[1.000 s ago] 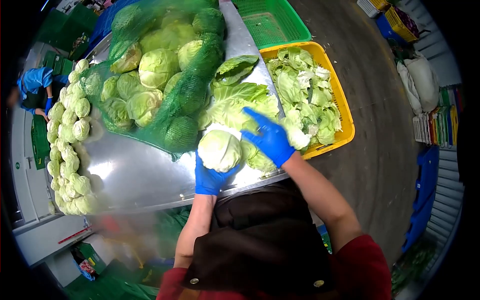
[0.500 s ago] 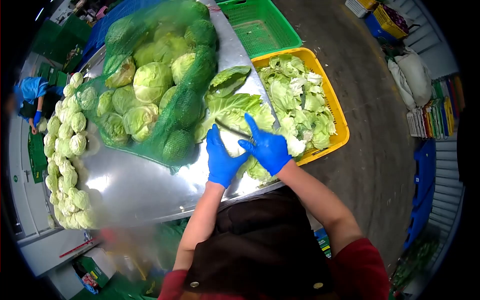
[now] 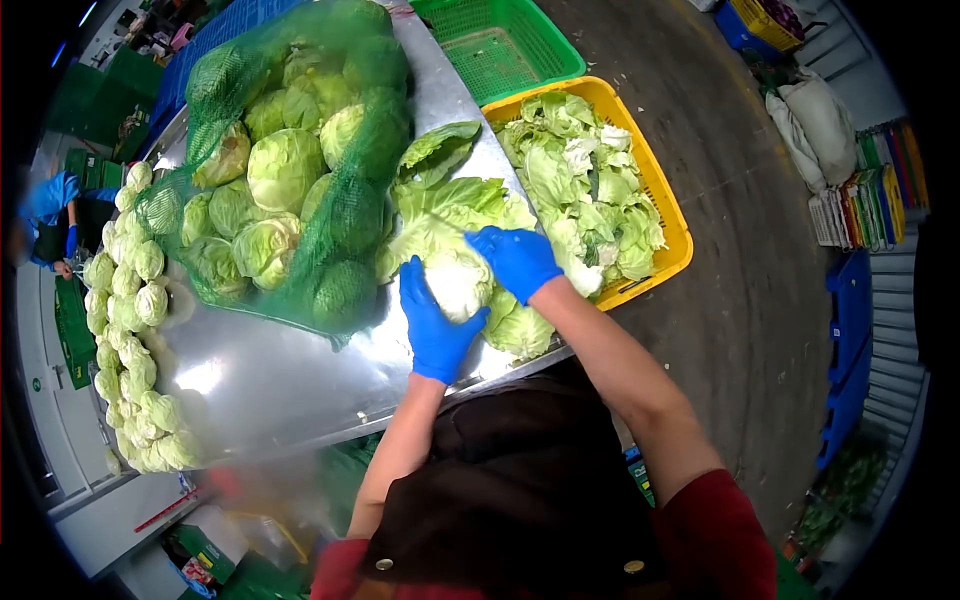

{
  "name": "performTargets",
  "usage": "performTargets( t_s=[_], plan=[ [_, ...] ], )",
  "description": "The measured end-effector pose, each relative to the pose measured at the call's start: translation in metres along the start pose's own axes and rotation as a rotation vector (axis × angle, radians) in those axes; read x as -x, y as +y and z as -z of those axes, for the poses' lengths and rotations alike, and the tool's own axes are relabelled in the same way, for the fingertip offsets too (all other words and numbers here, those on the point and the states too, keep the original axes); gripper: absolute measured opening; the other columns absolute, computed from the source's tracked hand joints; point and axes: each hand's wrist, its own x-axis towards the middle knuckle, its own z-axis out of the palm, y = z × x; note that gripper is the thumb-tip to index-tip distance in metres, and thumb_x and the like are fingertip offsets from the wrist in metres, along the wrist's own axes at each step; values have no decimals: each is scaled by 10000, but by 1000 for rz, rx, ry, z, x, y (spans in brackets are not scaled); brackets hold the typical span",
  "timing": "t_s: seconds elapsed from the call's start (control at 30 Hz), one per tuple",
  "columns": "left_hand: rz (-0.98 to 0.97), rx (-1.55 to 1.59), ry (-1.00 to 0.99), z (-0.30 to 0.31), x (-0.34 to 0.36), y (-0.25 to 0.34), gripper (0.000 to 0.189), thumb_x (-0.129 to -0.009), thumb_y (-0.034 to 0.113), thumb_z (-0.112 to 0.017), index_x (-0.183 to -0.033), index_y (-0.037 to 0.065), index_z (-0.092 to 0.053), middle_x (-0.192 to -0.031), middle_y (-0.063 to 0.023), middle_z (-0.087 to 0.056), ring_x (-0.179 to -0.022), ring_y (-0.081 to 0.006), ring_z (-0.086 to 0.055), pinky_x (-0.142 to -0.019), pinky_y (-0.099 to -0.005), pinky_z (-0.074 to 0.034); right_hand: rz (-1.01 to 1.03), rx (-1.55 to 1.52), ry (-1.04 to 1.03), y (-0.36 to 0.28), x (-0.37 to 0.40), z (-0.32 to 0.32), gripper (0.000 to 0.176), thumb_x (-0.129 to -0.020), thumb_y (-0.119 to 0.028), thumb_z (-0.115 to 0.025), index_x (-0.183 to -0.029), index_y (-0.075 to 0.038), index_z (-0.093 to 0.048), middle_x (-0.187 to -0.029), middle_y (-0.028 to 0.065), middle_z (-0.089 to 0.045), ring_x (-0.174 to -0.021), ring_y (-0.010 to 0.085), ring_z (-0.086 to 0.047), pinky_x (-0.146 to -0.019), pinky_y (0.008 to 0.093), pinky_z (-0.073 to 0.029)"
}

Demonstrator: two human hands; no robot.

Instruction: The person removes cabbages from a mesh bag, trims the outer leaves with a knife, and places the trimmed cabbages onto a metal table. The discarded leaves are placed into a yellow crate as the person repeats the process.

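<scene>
A pale trimmed cabbage (image 3: 452,282) lies on the metal table among loose green outer leaves (image 3: 455,212). My left hand (image 3: 437,325), in a blue glove, grips its near left side, thumb and fingers curved around it. On the far right side my right hand (image 3: 515,262), also gloved, has curled fingers against the cabbage and its leaves. Whatever the right fingers hold is hidden; no blade shows. One more leaf (image 3: 518,330) lies by the table edge below the right hand.
A green net bag (image 3: 345,290) of cabbages fills the table's far side. Trimmed cabbages (image 3: 130,350) are piled at the left edge. A yellow crate (image 3: 668,205) of leaves and a green crate (image 3: 500,50) stand right. Another person (image 3: 50,205) is far left.
My right hand has turned from spread fingers to curled ones and shifted slightly. The thin dark knife blade seen over the cabbage is out of sight. My left hand remains on the cabbage.
</scene>
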Motion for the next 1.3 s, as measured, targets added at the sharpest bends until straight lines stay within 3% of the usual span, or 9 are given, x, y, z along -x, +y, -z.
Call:
performTargets(
  t_s=[0.2, 0.27, 0.4, 0.43, 0.87, 0.97, 1.13, 1.2, 1.3],
  plan=[
    [24, 138, 25, 11, 7, -20, 1142, -589, 258, -878, -1464, -47, -211, -1459, -233, -294, -1350, -367, -323, -1126, -426, -289, -214, 10, 147, 29, 7, -23, 303, -880, -332, -533, -909, -64, -673, -798, 197, -679, -706, 378, -661, -666, 467, -535],
    [103, 214, 34, 9, 2, -22, 1148, -600, 290, -874, -1461, -58, -199, -1464, -256, -282, -1356, -388, -309, -1135, -425, -273, -173, 54, 76, 1, 20, 0, 517, -903, -413, -541, -1298, -80, -523, -771, 173, -677, -653, 360, -656, -622, 460, -525],
    [135, 134, 2, 6, -12, -17, 1160, -593, 302, -877, -1455, -79, -200, -1446, -264, -304, -1343, -386, -331, -1127, -418, -292, 172, 108, 242, -38, 44, 19, 613, -935, -456, -535, -1452, -150, -415, -670, 114, -630, -548, 279, -619, -561, 426, -513],
    [138, 138, -5, 5, -14, -18, 1163, -590, 303, -878, -1454, -80, -200, -1442, -266, -310, -1339, -386, -338, -1124, -416, -297, 60, 128, -20, -47, 48, 31, 641, -953, -442, -498, -1488, -130, -333, -776, 118, -638, -717, 277, -644, -604, 401, -506],
    [78, 89, -93, 7, -20, -17, 1177, -565, 316, -887, -1454, -56, -212, -1438, -278, -321, -1314, -418, -362, -1109, -431, -318, 110, 177, 16, -39, 41, 11, 458, -939, -281, -535, -1335, -51, -518, -759, 99, -647, -662, 264, -655, -572, 374, -512],
    [10, 42, -75, 4, -10, -8, 1162, -568, 293, -887, -1454, -52, -218, -1435, -257, -325, -1327, -396, -349, -1121, -421, -301, 121, 338, -87, -15, 16, 14, 356, -898, -140, -537, -1249, -175, -586, -869, 89, -658, -683, 256, -669, -575, 373, -533],
    [62, 105, -68, 8, -15, -13, 1168, -555, 291, -884, -1454, -44, -217, -1419, -264, -338, -1297, -415, -377, -1098, -432, -332, 126, 234, -47, -39, 38, 26, 465, -932, -294, -529, -1378, -168, -490, -761, 75, -650, -643, 264, -650, -553, 394, -507],
    [93, 116, -63, 8, -22, -16, 1150, -564, 286, -875, -1448, -54, -222, -1393, -255, -361, -1281, -396, -401, -1080, -418, -356, 188, 193, 76, -35, 46, 5, 573, -952, -448, -513, -1448, -173, -429, -628, 102, -613, -494, 256, -589, -438, 398, -427],
    [125, 135, -72, 10, -24, -14, 1138, -568, 277, -873, -1439, -69, -227, -1383, -256, -372, -1273, -384, -414, -1070, -410, -368, 151, 170, 68, -41, 44, 3, 537, -950, -430, -522, -1410, -157, -475, -641, 98, -628, -513, 258, -607, -454, 392, -449]
  ],
)
